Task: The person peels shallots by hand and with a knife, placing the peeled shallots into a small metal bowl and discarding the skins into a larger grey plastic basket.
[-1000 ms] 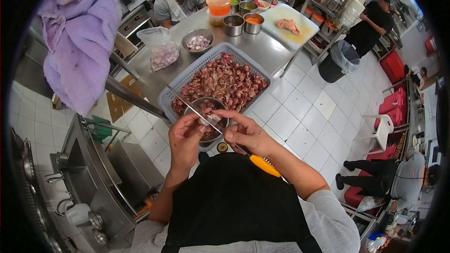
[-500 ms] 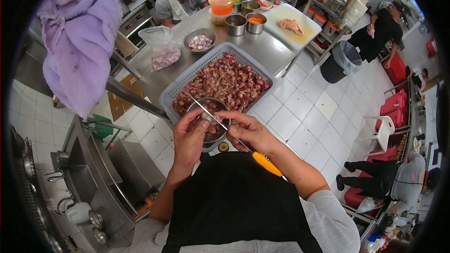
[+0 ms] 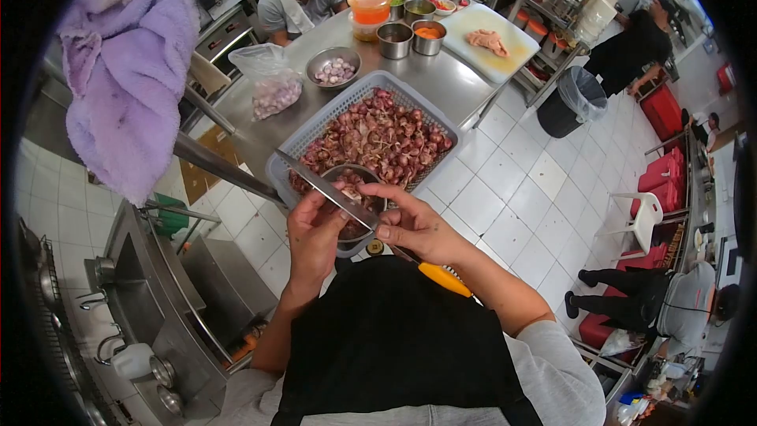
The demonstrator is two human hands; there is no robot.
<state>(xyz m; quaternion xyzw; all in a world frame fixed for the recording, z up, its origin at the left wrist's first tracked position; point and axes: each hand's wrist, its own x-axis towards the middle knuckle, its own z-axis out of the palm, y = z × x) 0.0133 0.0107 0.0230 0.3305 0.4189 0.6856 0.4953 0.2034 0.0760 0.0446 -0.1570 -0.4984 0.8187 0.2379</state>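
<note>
My right hand (image 3: 418, 230) is closed on a knife (image 3: 319, 185), its blade turned flat and its yellow handle pointing down toward my forearm. Opposite it, my left hand (image 3: 313, 229) has its fingers bent at the blade; a small shallot seems pinched there, mostly hidden. Below both hands a metal bowl (image 3: 382, 207) rests in the near part of a grey perforated basket (image 3: 451, 122). Red shallots (image 3: 384, 136) fill the basket. Peeled shallots lie in another metal bowl (image 3: 314, 60) and in a plastic bag (image 3: 276, 95) beside it.
A cutting board (image 3: 512, 63) with raw meat (image 3: 487, 42) lies at the table's right end, near sauce containers and squeeze bottles. One person (image 3: 303, 0) sits across the table. A lined bin (image 3: 572, 102) stands right. A purple towel (image 3: 130, 79) hangs left.
The knife has rotated from edge-on to showing the flat of its blade, and its tip has shifted left. The person in black at the far right has moved slightly.
</note>
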